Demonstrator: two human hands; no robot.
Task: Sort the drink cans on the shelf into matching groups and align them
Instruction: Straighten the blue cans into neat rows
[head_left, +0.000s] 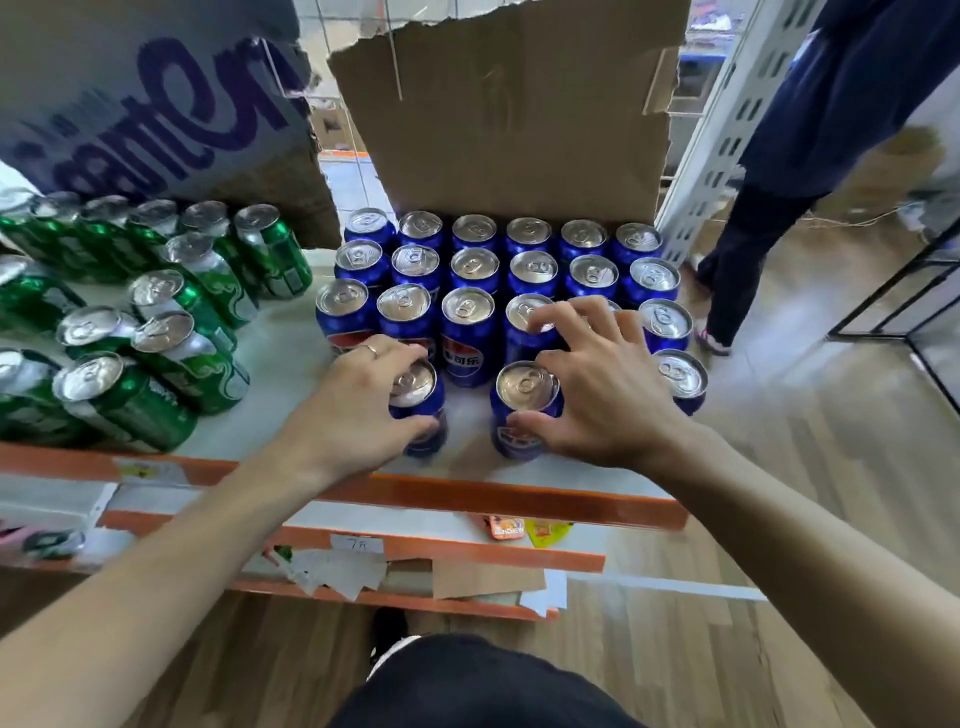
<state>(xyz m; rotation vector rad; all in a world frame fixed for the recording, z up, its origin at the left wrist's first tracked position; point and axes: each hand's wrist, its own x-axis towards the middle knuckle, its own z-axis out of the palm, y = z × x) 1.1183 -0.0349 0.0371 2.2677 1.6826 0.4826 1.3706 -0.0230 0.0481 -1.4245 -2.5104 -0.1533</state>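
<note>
Leftward, about thirteen green cans (130, 408) stand loosely clustered on the white shelf (280, 374). Beside them, blue cans (470, 332) with shiny round metal tops form three rows of six, with three more in front. The left hand (363, 395) grips the left front can (418, 402); the right hand (608, 384) clasps the middle front can (527, 387).

There is a single view, worn on the person's head, wide-angle, so the edges bow. It faces forward and steeply down onto the shelf (467, 493) from close above. Both forearms enter from the near corners, with the left hand (358, 395) and right hand (597, 384) mid-frame. Blue cans (470, 338) fill the centre, green cans (171, 338) the left, wooden floor (805, 467) the right, and cardboard (509, 130) the far edge.
</note>
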